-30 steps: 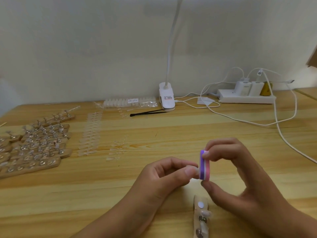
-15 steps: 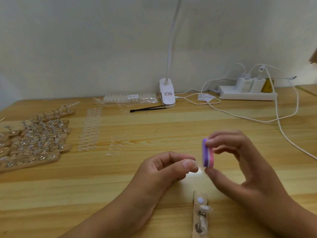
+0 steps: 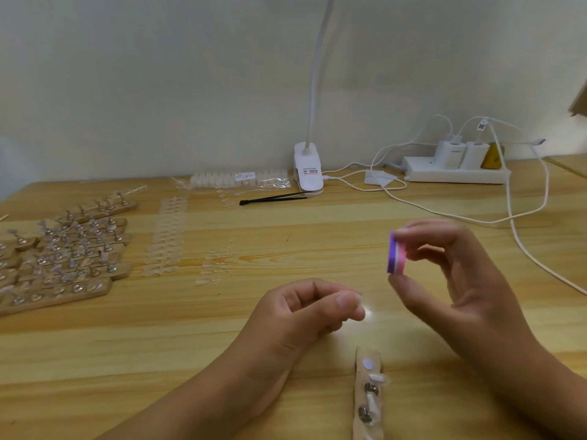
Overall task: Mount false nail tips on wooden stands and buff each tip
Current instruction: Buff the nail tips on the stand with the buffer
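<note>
The left hand (image 3: 305, 315) is curled, its thumb and forefinger pinched on a small clear nail tip (image 3: 358, 297), which is blurred and mostly hidden by the fingertips. The right hand (image 3: 457, 281) is raised above the bench (image 3: 286, 338) and grips a purple-and-pink buffer block (image 3: 396, 253), with the upper fingers on its top end and the thumb under its bottom end. The block stands upright, its purple face turned toward the left hand. It sits a little higher than the pinched tip and just apart from it, not touching.

Below the gap between the two hands, at the near edge of the bench, lies a wooden stand (image 3: 367, 395) pointing away from the person, with clear tips on its metal holders. Toward the left edge is a cluster of filled stands (image 3: 66, 258). Rows of loose tips (image 3: 165, 236) lie just right of that cluster. Near the far edge, by the wall, are a bag of tips (image 3: 241, 179), black tweezers (image 3: 273, 198) and a lamp clamp (image 3: 307, 173).
</note>
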`<state>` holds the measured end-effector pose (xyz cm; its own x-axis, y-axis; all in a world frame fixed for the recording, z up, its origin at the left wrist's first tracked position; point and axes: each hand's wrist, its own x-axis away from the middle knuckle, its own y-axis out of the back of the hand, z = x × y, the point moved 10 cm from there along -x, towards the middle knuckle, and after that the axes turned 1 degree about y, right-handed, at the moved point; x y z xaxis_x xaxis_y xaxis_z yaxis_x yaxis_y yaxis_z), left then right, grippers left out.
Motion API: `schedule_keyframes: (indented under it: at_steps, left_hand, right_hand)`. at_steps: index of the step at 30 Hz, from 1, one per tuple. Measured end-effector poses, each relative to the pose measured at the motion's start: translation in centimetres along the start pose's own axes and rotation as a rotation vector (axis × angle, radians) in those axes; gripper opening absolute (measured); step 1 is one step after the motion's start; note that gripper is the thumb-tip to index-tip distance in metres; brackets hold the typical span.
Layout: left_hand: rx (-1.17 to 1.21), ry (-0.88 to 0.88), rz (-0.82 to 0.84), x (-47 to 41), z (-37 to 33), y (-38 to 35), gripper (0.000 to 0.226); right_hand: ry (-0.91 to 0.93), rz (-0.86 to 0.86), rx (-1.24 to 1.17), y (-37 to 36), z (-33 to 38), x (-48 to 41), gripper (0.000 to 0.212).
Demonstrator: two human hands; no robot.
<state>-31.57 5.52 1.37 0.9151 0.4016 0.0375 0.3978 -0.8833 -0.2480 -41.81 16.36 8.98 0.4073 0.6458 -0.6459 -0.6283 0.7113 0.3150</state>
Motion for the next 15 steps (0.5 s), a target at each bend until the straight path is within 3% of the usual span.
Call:
schedule_keyframes:
  at_steps: [6, 15]
  left_hand:
    - [0.063, -0.002, -0.004, -0.2, 0.0, 0.0, 0.027]
    - [0.095, 0.005, 0.003, -0.2, -0.1, -0.1, 0.029]
  right_hand:
    - [0.246, 0.167, 0.131, -2.8, 3.0, 1.5, 0.034]
    - [0.294, 0.173, 0.183, -3.0, 3.4, 1.7, 0.032]
